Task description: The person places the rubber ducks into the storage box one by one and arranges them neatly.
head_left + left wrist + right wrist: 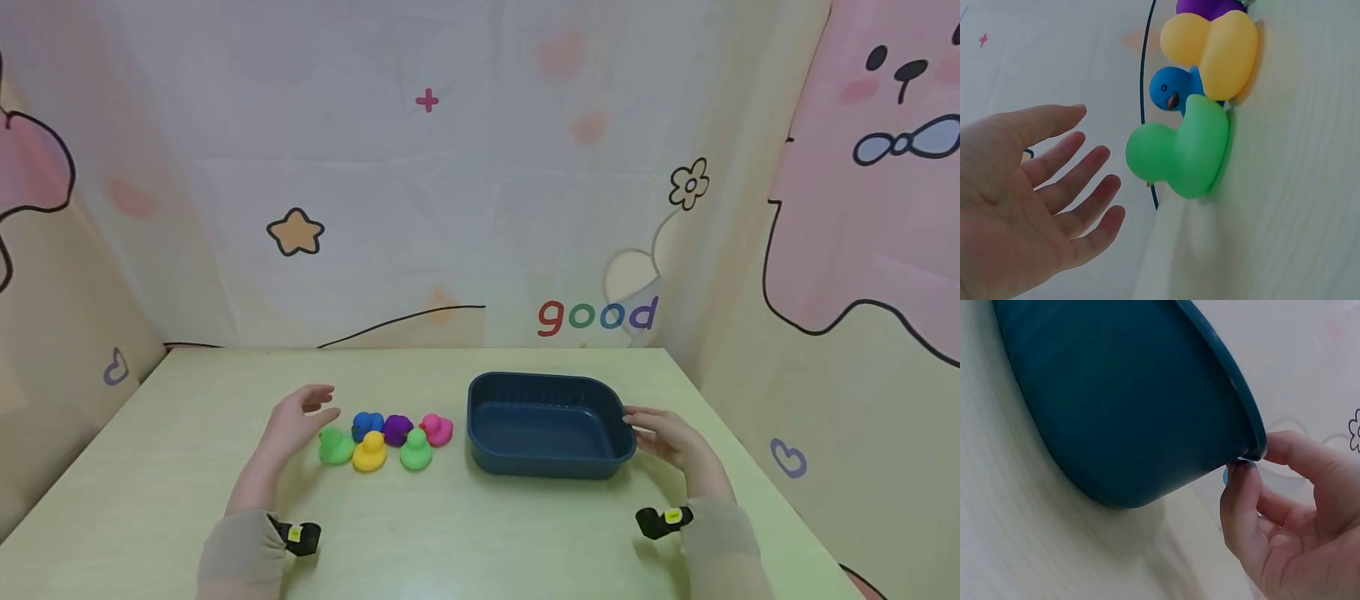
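Basin pinched by right hand, 6 ducks nearby

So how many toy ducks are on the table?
6, left of the tub. Back row, left to right: blue duck, purple duck, pink duck. Front row: green duck, yellow duck, second green duck. None seems fully hidden.

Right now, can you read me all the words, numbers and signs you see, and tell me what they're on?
"good": colored letters on the patterned backdrop.
"+": a pink plus sign on the same backdrop.
Yellow labels on the black wrist devices: too small to read.
No writing that I can make out on the ducks or the blue bin.
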{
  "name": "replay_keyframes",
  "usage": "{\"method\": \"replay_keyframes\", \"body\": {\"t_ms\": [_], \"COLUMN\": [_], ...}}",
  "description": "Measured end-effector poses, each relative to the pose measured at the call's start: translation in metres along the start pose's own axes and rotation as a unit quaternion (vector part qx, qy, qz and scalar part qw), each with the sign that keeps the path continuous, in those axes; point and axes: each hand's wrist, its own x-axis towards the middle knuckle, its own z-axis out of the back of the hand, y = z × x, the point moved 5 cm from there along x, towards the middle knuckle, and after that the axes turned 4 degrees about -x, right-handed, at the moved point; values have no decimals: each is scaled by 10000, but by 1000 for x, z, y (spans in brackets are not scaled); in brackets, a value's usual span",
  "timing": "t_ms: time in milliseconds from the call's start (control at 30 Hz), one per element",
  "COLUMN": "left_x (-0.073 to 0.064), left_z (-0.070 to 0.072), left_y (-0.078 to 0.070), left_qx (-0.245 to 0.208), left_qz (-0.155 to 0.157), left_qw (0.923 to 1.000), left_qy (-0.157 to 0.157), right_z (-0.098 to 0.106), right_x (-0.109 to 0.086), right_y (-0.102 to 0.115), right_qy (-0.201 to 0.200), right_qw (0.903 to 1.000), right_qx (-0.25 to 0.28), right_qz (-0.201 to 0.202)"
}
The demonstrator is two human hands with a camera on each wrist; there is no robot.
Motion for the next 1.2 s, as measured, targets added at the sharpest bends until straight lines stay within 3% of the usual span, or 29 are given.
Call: {"method": "replay_keyframes", "body": {"t_ms": [233, 500, 767, 967, 1200], "left_x": [-1, -7, -11, -11, -9], "left_z": [5, 6, 1, -2, -4], "left_y": [15, 25, 30, 33, 37], "left_qx": [-277, -300, -365, -335, -169], "left_qz": [151, 235, -58, -104, -53], "left_qw": [9985, 9932, 9853, 9842, 9879], "left_qy": [438, 1097, 1667, 1738, 1538], "right_z": [0, -6, -18, -26, -35], "right_x": [6, 10, 17, 22, 25], "right_y": [-11, -18, -19, -21, -22], "right_qy": [220, 274, 140, 192, 273], "right_qw": [9989, 9952, 9958, 9933, 9887], "right_qx": [306, 837, 821, 1071, 1418], "right_qz": [271, 431, 380, 381, 409]}}
